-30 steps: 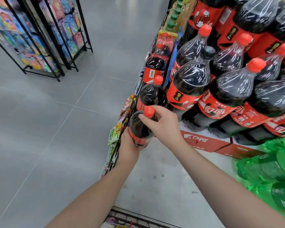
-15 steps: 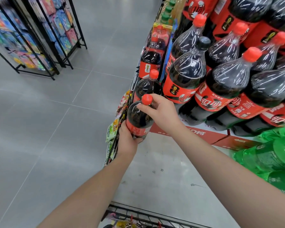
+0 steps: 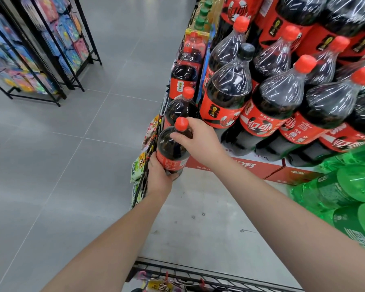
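Observation:
A cola bottle (image 3: pixel 170 149) with a red cap and red label stands at the left edge of a low grey shelf (image 3: pixel 198 207). My right hand (image 3: pixel 198 142) grips its neck just under the cap. My left hand (image 3: pixel 159 175) holds its base from below and behind, fingers curled round the bottom. Two more cola bottles (image 3: pixel 180 106) stand in a row behind it.
Shrink-wrapped packs of large cola bottles (image 3: pixel 268 98) lie stacked on red cartons (image 3: pixel 251 167) to the right, green soda packs (image 3: pixel 350 192) nearer. Snack packets (image 3: pixel 138 167) hang on a black wire rack beside the shelf. A black display stand (image 3: pixel 40 49) is across the grey tiled floor.
Both hands with the bottle have shifted slightly away along the shelf edge. The grips look the same.

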The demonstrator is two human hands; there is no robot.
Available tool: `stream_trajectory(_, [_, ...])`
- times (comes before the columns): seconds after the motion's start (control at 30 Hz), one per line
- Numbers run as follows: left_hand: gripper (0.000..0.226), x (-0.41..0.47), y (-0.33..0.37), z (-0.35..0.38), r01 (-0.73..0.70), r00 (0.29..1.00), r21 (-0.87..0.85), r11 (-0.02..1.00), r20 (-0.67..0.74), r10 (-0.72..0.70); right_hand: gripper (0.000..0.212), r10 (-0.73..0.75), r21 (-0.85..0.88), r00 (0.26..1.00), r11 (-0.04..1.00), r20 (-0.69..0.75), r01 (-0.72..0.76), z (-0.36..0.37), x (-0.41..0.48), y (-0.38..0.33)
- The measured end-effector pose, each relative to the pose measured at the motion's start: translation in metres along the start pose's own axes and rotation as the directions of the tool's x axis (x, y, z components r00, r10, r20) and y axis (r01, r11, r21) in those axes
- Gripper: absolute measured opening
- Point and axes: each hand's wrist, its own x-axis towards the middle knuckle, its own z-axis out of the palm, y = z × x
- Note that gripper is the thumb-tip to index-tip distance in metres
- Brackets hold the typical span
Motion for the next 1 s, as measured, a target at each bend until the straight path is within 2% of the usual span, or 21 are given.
stream_trajectory(0.17, [0.103, -0.001, -0.001, -0.01, 0.008, 0.999, 0.136, 0.991, -0.051, -0.001, 0.035, 0.044, -0.033, 0.998, 0.998, -0.037, -0.046, 0.004, -0.006, 0.0])
stream_trajectory(0.3, [0.105, -0.009, 0.008, -0.02, -0.043, 0.998, 0.159, 0.986, -0.033, 0.049, 0.044, 0.084, 0.036, 0.994, 0.996, -0.072, -0.082, 0.008, -0.016, -0.001])
stream_trajectory(0.4, [0.091, -0.023, 0.028, -0.033, -0.115, 0.992, 0.131, 0.985, -0.04, 0.122, 0.056, 0.157, 0.218, 0.978, 0.968, -0.134, -0.125, 0.005, -0.025, -0.008])
stream_trajectory(0.47, [0.076, -0.03, 0.042, -0.043, -0.171, 0.983, 0.121, 0.978, -0.044, 0.178, 0.059, 0.191, 0.27, 0.966, 0.953, -0.172, -0.14, -0.001, -0.031, -0.014])
stream_trajectory(0.6, [0.071, -0.042, 0.077, -0.061, -0.287, 0.956, 0.0, 0.958, -0.056, 0.287, 0.053, 0.226, 0.373, 0.943, 0.92, -0.243, -0.124, -0.022, -0.055, -0.025])
stream_trajectory(0.83, [0.047, -0.081, 0.177, -0.07, -0.505, 0.856, -0.161, 0.848, 0.035, 0.516, 0.047, 0.26, 0.524, 0.872, 0.852, -0.416, -0.004, -0.068, -0.117, -0.041])
stream_trajectory(0.93, [0.05, -0.104, 0.212, -0.066, -0.557, 0.791, -0.256, 0.79, 0.126, 0.598, 0.049, 0.233, 0.522, 0.832, 0.849, -0.503, 0.078, -0.095, -0.154, -0.053])
stream_trajectory(1.0, [0.051, -0.128, 0.232, -0.063, -0.592, 0.746, -0.25, 0.766, 0.19, 0.638, 0.05, 0.203, 0.498, 0.797, 0.856, -0.569, 0.138, -0.115, -0.184, -0.059])
